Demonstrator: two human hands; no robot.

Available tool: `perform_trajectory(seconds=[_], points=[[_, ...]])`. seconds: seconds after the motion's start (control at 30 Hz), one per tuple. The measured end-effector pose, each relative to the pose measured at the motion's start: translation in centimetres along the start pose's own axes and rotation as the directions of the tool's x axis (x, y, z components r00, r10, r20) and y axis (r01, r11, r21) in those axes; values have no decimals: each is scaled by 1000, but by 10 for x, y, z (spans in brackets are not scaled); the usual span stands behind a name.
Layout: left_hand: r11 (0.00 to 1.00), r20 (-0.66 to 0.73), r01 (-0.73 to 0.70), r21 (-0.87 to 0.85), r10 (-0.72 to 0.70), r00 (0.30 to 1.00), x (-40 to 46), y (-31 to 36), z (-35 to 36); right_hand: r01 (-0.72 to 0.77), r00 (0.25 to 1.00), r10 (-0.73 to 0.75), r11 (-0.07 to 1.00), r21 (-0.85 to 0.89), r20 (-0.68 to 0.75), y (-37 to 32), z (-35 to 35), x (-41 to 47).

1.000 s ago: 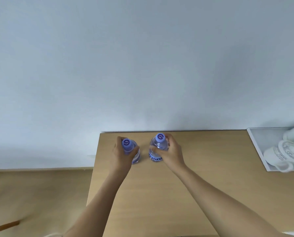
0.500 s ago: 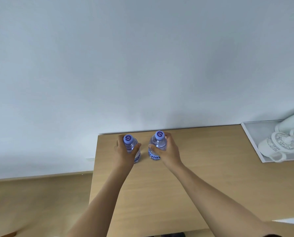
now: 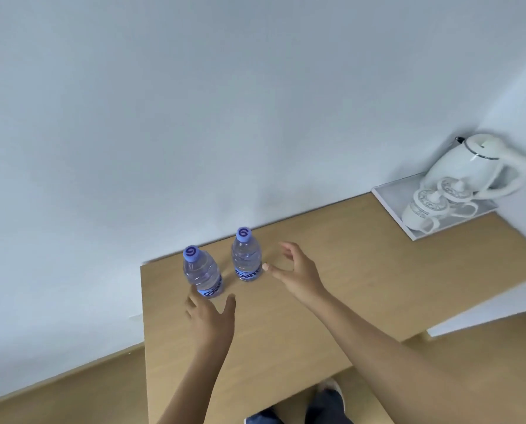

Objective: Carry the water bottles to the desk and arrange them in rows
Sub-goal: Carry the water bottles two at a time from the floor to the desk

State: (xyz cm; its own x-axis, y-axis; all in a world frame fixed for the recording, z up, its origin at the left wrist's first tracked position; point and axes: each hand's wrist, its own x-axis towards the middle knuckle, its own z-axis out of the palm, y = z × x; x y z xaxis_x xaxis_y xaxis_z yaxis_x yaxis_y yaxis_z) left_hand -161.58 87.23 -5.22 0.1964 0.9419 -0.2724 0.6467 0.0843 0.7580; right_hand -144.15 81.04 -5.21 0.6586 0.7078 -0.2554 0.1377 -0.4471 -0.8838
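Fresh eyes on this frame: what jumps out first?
Two water bottles with blue caps, the left bottle and the right bottle, stand upright side by side near the desk's back left corner. Both open hands hover just short of them, neither with a grip: the left hand below the left bottle, the right hand beside the right one. Far right, a white kettle and cups sit on a tray.

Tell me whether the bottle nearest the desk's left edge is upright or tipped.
Upright. The clear plastic water bottle stands on its base on the wooden desk, its blue cap on top.
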Motion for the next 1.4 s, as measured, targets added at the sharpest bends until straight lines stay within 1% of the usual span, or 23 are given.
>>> perform_trajectory(seconds=[0.1, 0.27, 0.4, 0.6, 0.7, 0.77, 0.83, 1.0, 1.07, 1.13, 1.23, 1.33, 1.4], points=[[999, 109, -12, 33, 9, 994, -22, 4, 18, -26, 998, 27, 1000, 12, -50, 9, -31, -19], [984, 280, -177, 32, 161, 946, -58, 37, 64, -81, 986, 90, 995, 66, -139, 45, -99, -58], [946, 376, -318, 52, 277, 884, -109, 73, 121, -132, 965, 156, 983, 124, -212, 88, -169, -101], [903, 551, -426, 50, 331, 766, -213, 117, 221, -203, 907, 247, 966, 161, -342, 168, -290, -176], [877, 643, -479, 32, 349, 682, -273, 138, 280, -235, 854, 316, 943, 234, -414, 215, -355, -226], [864, 697, -504, 3, 359, 621, -314, 153, 317, -267, 808, 379, 918, 293, -452, 246, -393, -261], [844, 754, -536, -25, 368, 544, -356, 167, 353, -306, 747, 444, 890, 337, -495, 276, -428, -299], [737, 876, -670, -92, 380, 298, -434, 198, 429, -348, 577, 546, 837, 421, -607, 326, -503, -366], [685, 906, -720, -109, 367, 212, -457, 210, 459, -349, 513, 575, 818, 457, -638, 341, -527, -382], [641, 927, -759, -109, 340, 155, -474, 224, 485, -347, 459, 604, 797, 495, -652, 354, -546, -391], [603, 952, -792, -100, 290, 100, -496, 246, 532, -343, 394, 647, 762, 549, -653, 378, -580, -395], [563, 965, -816, -130, 262, 27, -513, 272, 583, -347, 361, 675, 737, 580, -643, 401, -622, -384], [545, 968, -826, -145, 250, -5, -521, 294, 627, -349, 346, 689, 725, 594, -637, 417, -660, -369]])
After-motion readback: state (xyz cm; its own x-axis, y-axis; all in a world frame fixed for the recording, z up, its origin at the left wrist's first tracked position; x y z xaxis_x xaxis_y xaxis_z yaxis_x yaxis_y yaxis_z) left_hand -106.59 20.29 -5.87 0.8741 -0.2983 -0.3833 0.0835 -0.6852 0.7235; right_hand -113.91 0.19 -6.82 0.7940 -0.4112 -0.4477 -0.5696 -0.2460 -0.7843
